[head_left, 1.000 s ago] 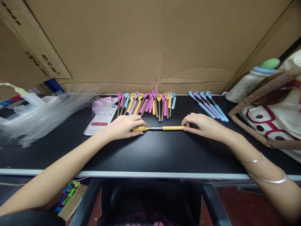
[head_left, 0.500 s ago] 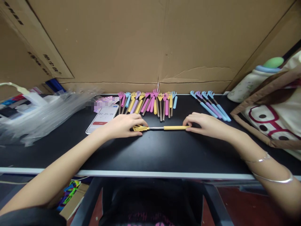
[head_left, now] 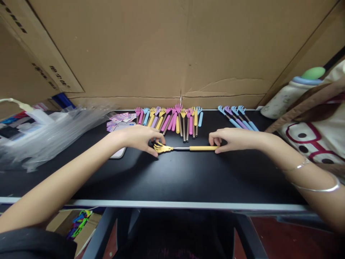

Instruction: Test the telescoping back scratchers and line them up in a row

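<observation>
A yellow back scratcher [head_left: 199, 148] with a metal shaft and a small claw head lies sideways on the black table [head_left: 172, 180]. My left hand [head_left: 140, 138] is at its claw end, thumb and fingers pinched beside the claw. My right hand [head_left: 234, 140] pinches the end of the yellow handle. Behind them lies a row of several pink, blue, yellow and purple back scratchers [head_left: 172, 120]. A smaller group of blue and purple back scratchers [head_left: 238, 117] lies to the right.
A phone [head_left: 121, 127] lies partly under my left wrist. Clear plastic bags [head_left: 51, 135] are heaped at the left. A cloth bag [head_left: 318, 133] and a bottle [head_left: 285, 97] stand at the right. Cardboard sheets [head_left: 172, 50] wall the back.
My left hand has lifted off the claw head, which now shows fully. Both wrists have risen a little. The scratcher lies in about the same place.
</observation>
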Demonstrator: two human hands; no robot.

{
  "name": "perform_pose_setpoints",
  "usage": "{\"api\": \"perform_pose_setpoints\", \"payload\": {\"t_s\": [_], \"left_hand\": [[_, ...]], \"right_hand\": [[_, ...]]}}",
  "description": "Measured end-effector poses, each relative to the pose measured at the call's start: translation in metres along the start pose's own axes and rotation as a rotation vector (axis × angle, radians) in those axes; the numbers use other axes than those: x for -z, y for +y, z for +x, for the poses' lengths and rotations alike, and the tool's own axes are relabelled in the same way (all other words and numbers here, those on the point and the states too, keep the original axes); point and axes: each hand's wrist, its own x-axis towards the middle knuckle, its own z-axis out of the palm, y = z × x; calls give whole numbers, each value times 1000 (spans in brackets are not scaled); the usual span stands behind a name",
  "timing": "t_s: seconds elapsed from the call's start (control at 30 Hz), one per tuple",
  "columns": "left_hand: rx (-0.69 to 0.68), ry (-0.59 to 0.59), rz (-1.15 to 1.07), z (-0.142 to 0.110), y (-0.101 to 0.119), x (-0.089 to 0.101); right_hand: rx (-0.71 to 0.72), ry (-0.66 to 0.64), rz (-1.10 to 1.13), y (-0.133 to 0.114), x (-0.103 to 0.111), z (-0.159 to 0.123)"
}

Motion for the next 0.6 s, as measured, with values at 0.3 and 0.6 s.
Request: {"api": "perform_pose_setpoints", "payload": {"t_s": [0.3,0.6], "left_hand": [[-19,30,-24,3,-2,-5],[-91,150,-141,-2,-10,-25]], "right_hand": [[69,-24,54,-5,-1,16],[135,14,275,7,-14,13]]}}
